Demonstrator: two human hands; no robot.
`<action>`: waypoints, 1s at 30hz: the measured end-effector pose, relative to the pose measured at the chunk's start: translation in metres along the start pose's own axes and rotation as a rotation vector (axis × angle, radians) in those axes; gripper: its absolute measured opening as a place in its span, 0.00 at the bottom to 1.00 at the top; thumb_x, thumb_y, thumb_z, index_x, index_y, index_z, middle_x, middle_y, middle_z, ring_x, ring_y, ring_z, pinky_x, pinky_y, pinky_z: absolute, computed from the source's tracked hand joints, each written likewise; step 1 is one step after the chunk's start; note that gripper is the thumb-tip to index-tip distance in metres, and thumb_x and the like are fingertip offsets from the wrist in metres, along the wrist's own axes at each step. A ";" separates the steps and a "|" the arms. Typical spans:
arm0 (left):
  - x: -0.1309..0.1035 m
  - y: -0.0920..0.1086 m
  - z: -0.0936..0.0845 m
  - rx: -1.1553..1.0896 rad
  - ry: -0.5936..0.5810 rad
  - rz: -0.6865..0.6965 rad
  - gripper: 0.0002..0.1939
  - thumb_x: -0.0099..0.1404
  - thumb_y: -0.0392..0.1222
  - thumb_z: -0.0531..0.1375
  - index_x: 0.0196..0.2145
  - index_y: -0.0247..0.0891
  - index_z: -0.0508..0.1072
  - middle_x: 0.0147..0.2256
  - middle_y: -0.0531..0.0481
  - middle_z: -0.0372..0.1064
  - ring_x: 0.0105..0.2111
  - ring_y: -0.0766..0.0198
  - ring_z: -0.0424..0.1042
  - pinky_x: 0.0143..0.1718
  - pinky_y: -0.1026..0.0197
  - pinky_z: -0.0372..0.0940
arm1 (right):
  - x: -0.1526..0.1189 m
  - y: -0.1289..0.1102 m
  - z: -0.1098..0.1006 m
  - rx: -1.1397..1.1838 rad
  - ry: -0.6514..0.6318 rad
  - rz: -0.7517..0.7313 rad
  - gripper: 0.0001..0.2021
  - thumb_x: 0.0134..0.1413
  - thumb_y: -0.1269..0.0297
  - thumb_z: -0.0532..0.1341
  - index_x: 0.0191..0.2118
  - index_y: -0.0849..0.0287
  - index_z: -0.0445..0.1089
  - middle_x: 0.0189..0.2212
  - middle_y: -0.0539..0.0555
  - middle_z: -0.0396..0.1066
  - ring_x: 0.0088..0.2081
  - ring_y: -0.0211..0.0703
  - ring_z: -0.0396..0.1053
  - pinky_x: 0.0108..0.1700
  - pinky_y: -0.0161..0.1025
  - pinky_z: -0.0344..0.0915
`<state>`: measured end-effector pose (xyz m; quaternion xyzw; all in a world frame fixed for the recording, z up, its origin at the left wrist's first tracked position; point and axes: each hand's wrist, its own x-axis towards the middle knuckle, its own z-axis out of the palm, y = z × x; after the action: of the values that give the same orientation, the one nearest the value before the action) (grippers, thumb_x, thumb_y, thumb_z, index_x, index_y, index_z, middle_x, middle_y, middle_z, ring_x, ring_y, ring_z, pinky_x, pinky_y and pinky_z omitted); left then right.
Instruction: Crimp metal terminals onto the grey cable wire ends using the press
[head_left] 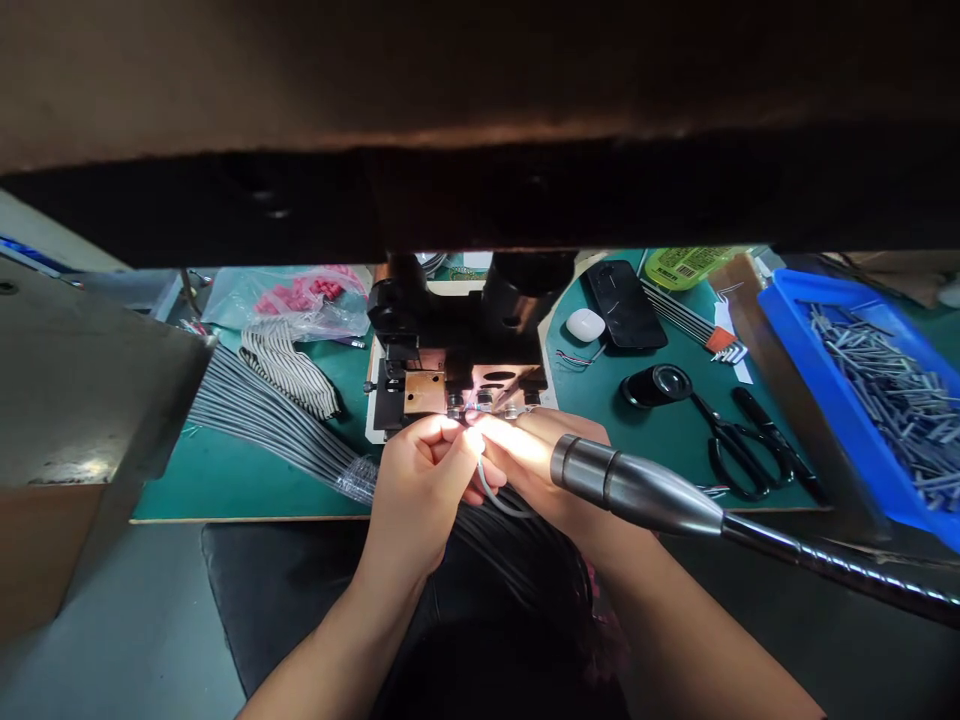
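Note:
My left hand (424, 470) and my right hand (536, 460) meet in front of a small bench machine (469, 375) with dark and brass-coloured parts. Both have their fingers closed in a pinch on a thin grey cable (491, 490), which loops down below the fingertips. The cable's end, with thin coloured wires, lies at the machine's front edge; bright glare hides detail there. A gooseneck lamp (637, 485) reaches in from the right, its head over my right hand. More dark cables (517, 550) hang over my lap below the hands.
Grey cable bundles (277, 420) lie left, near a plastic bag (292, 295) with pink pieces. To the right are a phone (626, 305), a black loupe (656, 385), scissors (742, 455) and a blue tray (825, 370) of grey pieces. A dark machine beam (450, 200) crosses overhead.

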<state>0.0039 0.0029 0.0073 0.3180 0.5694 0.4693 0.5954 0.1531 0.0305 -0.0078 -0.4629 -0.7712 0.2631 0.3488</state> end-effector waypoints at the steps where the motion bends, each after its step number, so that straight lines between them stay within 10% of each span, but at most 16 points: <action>1: 0.000 0.000 0.000 -0.010 -0.002 -0.011 0.10 0.65 0.41 0.61 0.27 0.36 0.74 0.22 0.50 0.75 0.21 0.66 0.73 0.20 0.69 0.64 | 0.000 0.001 -0.001 0.007 -0.008 -0.007 0.16 0.64 0.61 0.63 0.23 0.56 0.72 0.20 0.50 0.66 0.24 0.39 0.61 0.30 0.40 0.58; 17: 0.003 0.001 0.001 -0.039 0.014 -0.036 0.10 0.64 0.40 0.60 0.25 0.37 0.74 0.20 0.51 0.74 0.19 0.67 0.72 0.20 0.68 0.64 | -0.011 -0.006 -0.010 -0.195 0.015 -0.151 0.07 0.62 0.68 0.61 0.39 0.55 0.78 0.23 0.49 0.72 0.25 0.40 0.69 0.31 0.39 0.63; 30: 0.004 -0.005 0.001 -0.090 -0.001 0.008 0.12 0.65 0.37 0.60 0.23 0.36 0.72 0.20 0.53 0.72 0.19 0.71 0.67 0.22 0.71 0.63 | -0.031 -0.004 -0.014 -0.015 -0.011 -0.227 0.30 0.56 0.77 0.60 0.61 0.40 0.66 0.42 0.47 0.79 0.38 0.45 0.77 0.41 0.45 0.71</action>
<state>0.0054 0.0049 0.0017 0.2934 0.5464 0.4965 0.6073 0.1723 0.0025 -0.0052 -0.3738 -0.8224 0.2190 0.3687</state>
